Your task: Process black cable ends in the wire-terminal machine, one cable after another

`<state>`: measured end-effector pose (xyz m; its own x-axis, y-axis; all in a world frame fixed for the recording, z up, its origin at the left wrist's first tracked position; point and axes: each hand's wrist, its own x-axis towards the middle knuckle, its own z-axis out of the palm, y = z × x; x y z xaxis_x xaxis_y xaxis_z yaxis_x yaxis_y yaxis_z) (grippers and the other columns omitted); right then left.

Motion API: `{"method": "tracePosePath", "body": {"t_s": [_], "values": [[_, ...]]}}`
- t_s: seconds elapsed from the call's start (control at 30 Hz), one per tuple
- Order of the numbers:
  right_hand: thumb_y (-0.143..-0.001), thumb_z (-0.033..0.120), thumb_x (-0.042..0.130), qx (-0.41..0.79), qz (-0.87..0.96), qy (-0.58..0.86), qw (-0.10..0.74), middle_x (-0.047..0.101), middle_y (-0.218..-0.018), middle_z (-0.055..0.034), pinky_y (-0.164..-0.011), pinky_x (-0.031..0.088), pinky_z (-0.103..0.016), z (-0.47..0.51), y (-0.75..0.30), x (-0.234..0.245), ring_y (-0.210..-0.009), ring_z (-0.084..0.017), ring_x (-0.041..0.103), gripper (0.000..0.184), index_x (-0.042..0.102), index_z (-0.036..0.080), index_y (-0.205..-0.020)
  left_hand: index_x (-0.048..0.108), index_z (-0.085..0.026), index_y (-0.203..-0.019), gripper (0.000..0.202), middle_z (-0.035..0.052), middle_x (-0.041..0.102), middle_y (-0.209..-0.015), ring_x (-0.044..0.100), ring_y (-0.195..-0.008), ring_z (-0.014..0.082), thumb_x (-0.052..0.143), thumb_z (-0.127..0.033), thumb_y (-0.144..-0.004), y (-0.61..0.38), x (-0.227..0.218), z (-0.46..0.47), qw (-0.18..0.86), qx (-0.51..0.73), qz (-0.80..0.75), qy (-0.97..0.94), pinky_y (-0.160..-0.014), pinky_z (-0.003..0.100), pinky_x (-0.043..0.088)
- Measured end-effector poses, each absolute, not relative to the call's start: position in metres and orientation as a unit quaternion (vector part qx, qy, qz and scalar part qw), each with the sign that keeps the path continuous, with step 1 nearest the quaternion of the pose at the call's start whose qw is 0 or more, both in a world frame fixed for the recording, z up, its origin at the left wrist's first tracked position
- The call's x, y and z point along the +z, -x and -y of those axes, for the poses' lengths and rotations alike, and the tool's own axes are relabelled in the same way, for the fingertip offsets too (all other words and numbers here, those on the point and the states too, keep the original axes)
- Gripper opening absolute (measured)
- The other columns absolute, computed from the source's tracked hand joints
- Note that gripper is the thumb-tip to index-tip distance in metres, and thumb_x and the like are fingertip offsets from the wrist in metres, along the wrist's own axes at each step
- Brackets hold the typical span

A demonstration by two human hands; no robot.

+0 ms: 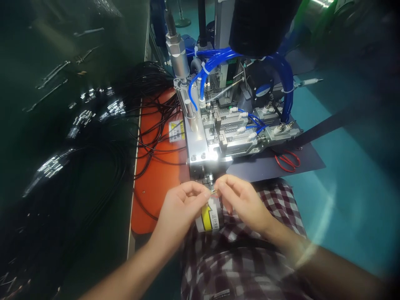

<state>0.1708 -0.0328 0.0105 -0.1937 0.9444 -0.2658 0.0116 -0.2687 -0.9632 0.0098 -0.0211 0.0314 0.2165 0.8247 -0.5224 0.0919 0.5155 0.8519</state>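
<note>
Thumb and forefinger of the left hand (184,204) are pinched narrow on a tiny slender piece (213,192), while the right hand (239,201) has its fingertips drawn close together at the other end; whether these grip the piece or only touch it cannot be told. The piece sits between the two hands, just in front of the metal machine (200,146) and above a white cylinder (215,223) marked with a yellow arrow (206,216). Being so small and held only at the fingertips, it could slip if either hand shifts or the pinch loosens, and might then drop onto the checkered cloth (237,271) below or against the cylinder, where it would be hard to find. Too hard a squeeze, or the hands pulling unevenly, could bend it. Working so near the machine's front end, a knuckle could knock the metal parts if the hands lift or push forward. Black cables (153,139) lie tangled over the orange table (148,212) beside the left forearm, so a sideways sweep could snag a loop. Red-handled cutters or scissors (287,161) lie well apart from the right hand.
</note>
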Motion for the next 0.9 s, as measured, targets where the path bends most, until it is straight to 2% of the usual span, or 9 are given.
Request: {"method": "tracePosePath", "body": {"t_s": [0.17, 0.27, 0.37, 0.6, 0.77, 0.9], "values": [[-0.095, 0.024, 0.045, 0.487, 0.643, 0.495, 0.322, 0.050, -0.067, 0.0031, -0.058, 0.035, -0.024, 0.022, -0.180, 0.020, -0.061, -0.011, 0.046, 0.023, 0.049, 0.019, -0.073, 0.062, -0.014, -0.069, 0.021, -0.0091, 0.038, -0.048, 0.020, -0.042, 0.0017, 0.067, -0.031, -0.079, -0.010, 0.035, 0.020, 0.673, 0.268, -0.560, -0.401, -0.041, 0.015, 0.020], [-0.093, 0.019, 0.046, 0.462, 0.691, 0.472, 0.294, 0.047, -0.065, 0.0046, -0.057, 0.033, -0.024, 0.018, -0.183, 0.025, -0.059, -0.010, 0.042, 0.019, 0.047, 0.019, -0.075, 0.060, -0.014, -0.069, 0.021, -0.0085, 0.040, -0.050, 0.022, -0.043, 0.0016, 0.066, -0.031, -0.080, -0.010, 0.035, 0.020, 0.675, 0.263, -0.557, -0.406, -0.042, 0.014, 0.021], [-0.093, 0.019, 0.046, 0.478, 0.704, 0.442, 0.285, 0.044, -0.064, 0.0053, -0.055, 0.031, -0.024, 0.016, -0.185, 0.023, -0.057, -0.010, 0.039, 0.018, 0.046, 0.019, -0.075, 0.060, -0.014, -0.070, 0.021, -0.0081, 0.041, -0.052, 0.024, -0.044, 0.0018, 0.066, -0.031, -0.080, -0.009, 0.034, 0.018, 0.681, 0.254, -0.549, -0.413, -0.042, 0.014, 0.021], [-0.094, 0.021, 0.044, 0.555, 0.642, 0.396, 0.351, 0.043, -0.067, 0.0039, -0.057, 0.035, -0.023, 0.015, -0.184, 0.007, -0.061, -0.011, 0.040, 0.019, 0.045, 0.019, -0.074, 0.060, -0.015, -0.070, 0.022, -0.0098, 0.033, -0.048, 0.023, -0.043, 0.0024, 0.066, -0.033, -0.080, -0.007, 0.035, 0.015, 0.678, 0.241, -0.552, -0.421, -0.041, 0.014, 0.023], [-0.095, 0.026, 0.043, 0.542, 0.660, 0.425, 0.300, 0.043, -0.063, 0.0050, -0.054, 0.032, -0.024, 0.012, -0.185, 0.010, -0.057, -0.010, 0.039, 0.023, 0.045, 0.020, -0.073, 0.059, -0.015, -0.070, 0.020, -0.0108, 0.030, -0.045, 0.021, -0.041, 0.0026, 0.065, -0.031, -0.080, -0.006, 0.032, 0.017, 0.686, 0.237, -0.548, -0.416, -0.040, 0.014, 0.021], [-0.091, 0.020, 0.049, 0.512, 0.682, 0.432, 0.293, 0.042, -0.062, 0.0056, -0.053, 0.030, -0.024, 0.009, -0.184, 0.016, -0.056, -0.010, 0.037, 0.019, 0.044, 0.020, -0.072, 0.059, -0.015, -0.070, 0.020, -0.0106, 0.030, -0.045, 0.022, -0.042, 0.0030, 0.064, -0.031, -0.081, -0.007, 0.032, 0.018, 0.686, 0.232, -0.544, -0.425, -0.040, 0.014, 0.021]]}}
